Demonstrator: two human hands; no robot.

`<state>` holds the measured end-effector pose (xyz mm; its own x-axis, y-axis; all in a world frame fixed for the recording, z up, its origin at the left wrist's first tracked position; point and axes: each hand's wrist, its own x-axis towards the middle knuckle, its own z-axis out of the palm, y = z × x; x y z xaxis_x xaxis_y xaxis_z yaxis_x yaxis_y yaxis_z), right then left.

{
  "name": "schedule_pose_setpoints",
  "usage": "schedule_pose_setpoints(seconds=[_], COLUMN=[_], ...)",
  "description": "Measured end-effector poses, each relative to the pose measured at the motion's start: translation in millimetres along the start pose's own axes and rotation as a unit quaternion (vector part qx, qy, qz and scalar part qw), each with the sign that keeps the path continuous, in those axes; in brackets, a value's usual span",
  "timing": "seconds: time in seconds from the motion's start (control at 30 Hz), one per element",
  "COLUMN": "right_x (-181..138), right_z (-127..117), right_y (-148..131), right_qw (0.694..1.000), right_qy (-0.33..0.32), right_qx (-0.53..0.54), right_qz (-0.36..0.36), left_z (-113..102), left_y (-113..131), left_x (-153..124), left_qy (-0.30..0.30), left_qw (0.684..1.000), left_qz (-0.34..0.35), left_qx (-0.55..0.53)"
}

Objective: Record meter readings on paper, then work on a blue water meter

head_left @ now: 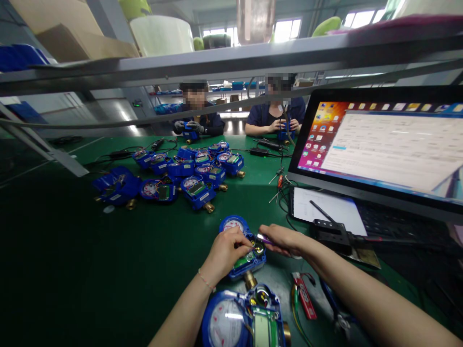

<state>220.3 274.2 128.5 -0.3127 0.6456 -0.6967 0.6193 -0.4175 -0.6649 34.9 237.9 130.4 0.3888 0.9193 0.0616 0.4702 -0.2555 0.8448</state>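
Observation:
A blue water meter (239,241) with an open top and a brass fitting lies on the green table in front of me. My left hand (227,250) rests on it, fingers curled over its body, steadying it. My right hand (284,239) grips a small purple-handled tool (263,238) whose tip points into the meter's open electronics bay. A second blue meter (242,320) with a white dial lies nearest me at the bottom edge.
Several more blue meters (188,176) are heaped at the table's middle. A monitor (383,144) stands at right above a keyboard and white paper (329,209). A red battery pack (304,301) and pliers (338,313) lie beside my right arm. Two people sit working across the table.

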Motion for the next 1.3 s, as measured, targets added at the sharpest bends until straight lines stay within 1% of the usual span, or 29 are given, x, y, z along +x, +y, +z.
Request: schedule_pose_setpoints(seconds=[0.4,1.07,1.3], right_x=[3,2,-1], right_z=[-1,-1,-1], right_y=[-1,-4,-10], right_qw=[1.0,0.998,0.997], right_qy=[0.011,0.001,0.005], right_qx=[-0.026,-0.064,-0.079], right_qz=[-0.01,0.004,0.002], left_z=[-1,-3,-2], left_y=[0,-2,-4], left_x=[-1,-2,-2], left_qy=[-0.004,-0.001,0.002], left_qw=[1.0,1.0,1.0], left_qz=[0.009,0.009,0.012], left_qx=[-0.009,-0.015,-0.016])
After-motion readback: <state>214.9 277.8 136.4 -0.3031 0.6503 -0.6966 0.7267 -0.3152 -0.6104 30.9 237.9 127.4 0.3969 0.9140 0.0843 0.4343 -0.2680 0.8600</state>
